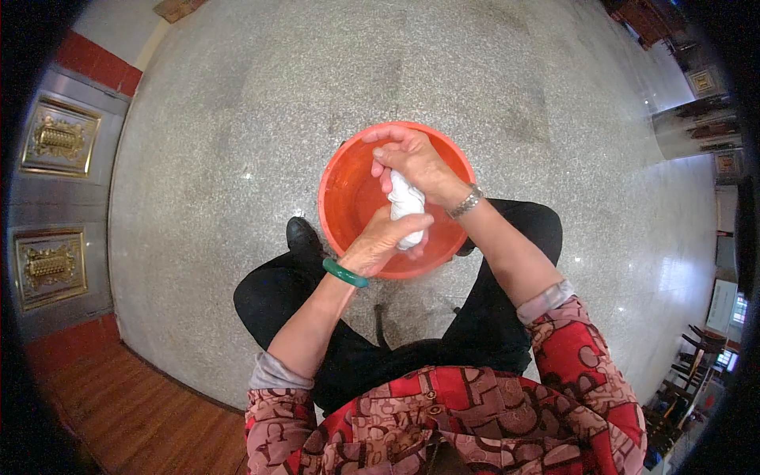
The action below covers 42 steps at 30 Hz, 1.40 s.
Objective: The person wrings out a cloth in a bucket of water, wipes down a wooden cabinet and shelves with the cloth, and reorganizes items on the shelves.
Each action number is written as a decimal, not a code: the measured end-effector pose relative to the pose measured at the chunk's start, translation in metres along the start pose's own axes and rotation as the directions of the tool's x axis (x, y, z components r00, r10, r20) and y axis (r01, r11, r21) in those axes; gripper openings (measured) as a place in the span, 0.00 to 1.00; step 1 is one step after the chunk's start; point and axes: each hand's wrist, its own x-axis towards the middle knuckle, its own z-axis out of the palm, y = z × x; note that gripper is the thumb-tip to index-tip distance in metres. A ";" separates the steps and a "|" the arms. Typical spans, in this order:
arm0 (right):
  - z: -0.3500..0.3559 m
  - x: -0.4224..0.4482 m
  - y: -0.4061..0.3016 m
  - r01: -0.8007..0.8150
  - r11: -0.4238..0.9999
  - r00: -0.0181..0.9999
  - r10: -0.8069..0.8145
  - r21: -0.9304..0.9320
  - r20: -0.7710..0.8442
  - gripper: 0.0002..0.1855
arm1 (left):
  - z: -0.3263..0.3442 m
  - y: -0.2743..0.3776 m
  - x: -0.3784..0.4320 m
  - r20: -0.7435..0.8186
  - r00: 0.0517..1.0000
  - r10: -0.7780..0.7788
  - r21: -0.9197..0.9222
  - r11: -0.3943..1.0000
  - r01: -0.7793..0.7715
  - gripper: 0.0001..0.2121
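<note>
A white cloth (407, 205), bunched into a thick roll, is held over a round orange plastic basin (334, 221). My left hand (389, 234), below a green bangle, wraps the roll's lower end with the thumb across it. Around the upper end curl the fingers of my right hand (412, 160), loosely, with the palm partly covering the cloth. A metal-band watch (466, 200) is on that wrist. The basin stands on the floor between my bent knees. Both hands and the cloth hide much of its inside, and I cannot tell how much water it holds.
Speckled grey stone floor (285, 136) surrounds the basin. My black shoe (304, 236) is close to its left side. Metal door panels with gold ornaments (58, 138) line the left edge, above a brown wooden surface (142, 409). Dark wooden furniture (692, 362) stands at far right.
</note>
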 end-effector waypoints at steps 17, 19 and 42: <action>-0.002 -0.005 -0.008 -0.116 0.932 0.964 0.022 0.344 0.266 0.41 | -0.003 -0.008 -0.007 0.236 0.964 0.123 -0.402 0.915 -0.018 0.24; 0.002 -0.008 -0.014 -0.144 0.911 0.935 -0.002 0.385 0.354 0.44 | -0.010 -0.013 -0.001 0.413 0.887 0.206 -0.509 0.860 0.037 0.23; 0.016 0.008 0.029 0.054 0.965 0.980 -0.100 -0.255 -0.171 0.10 | -0.003 -0.028 0.018 -0.403 0.875 0.268 0.231 0.955 -0.187 0.09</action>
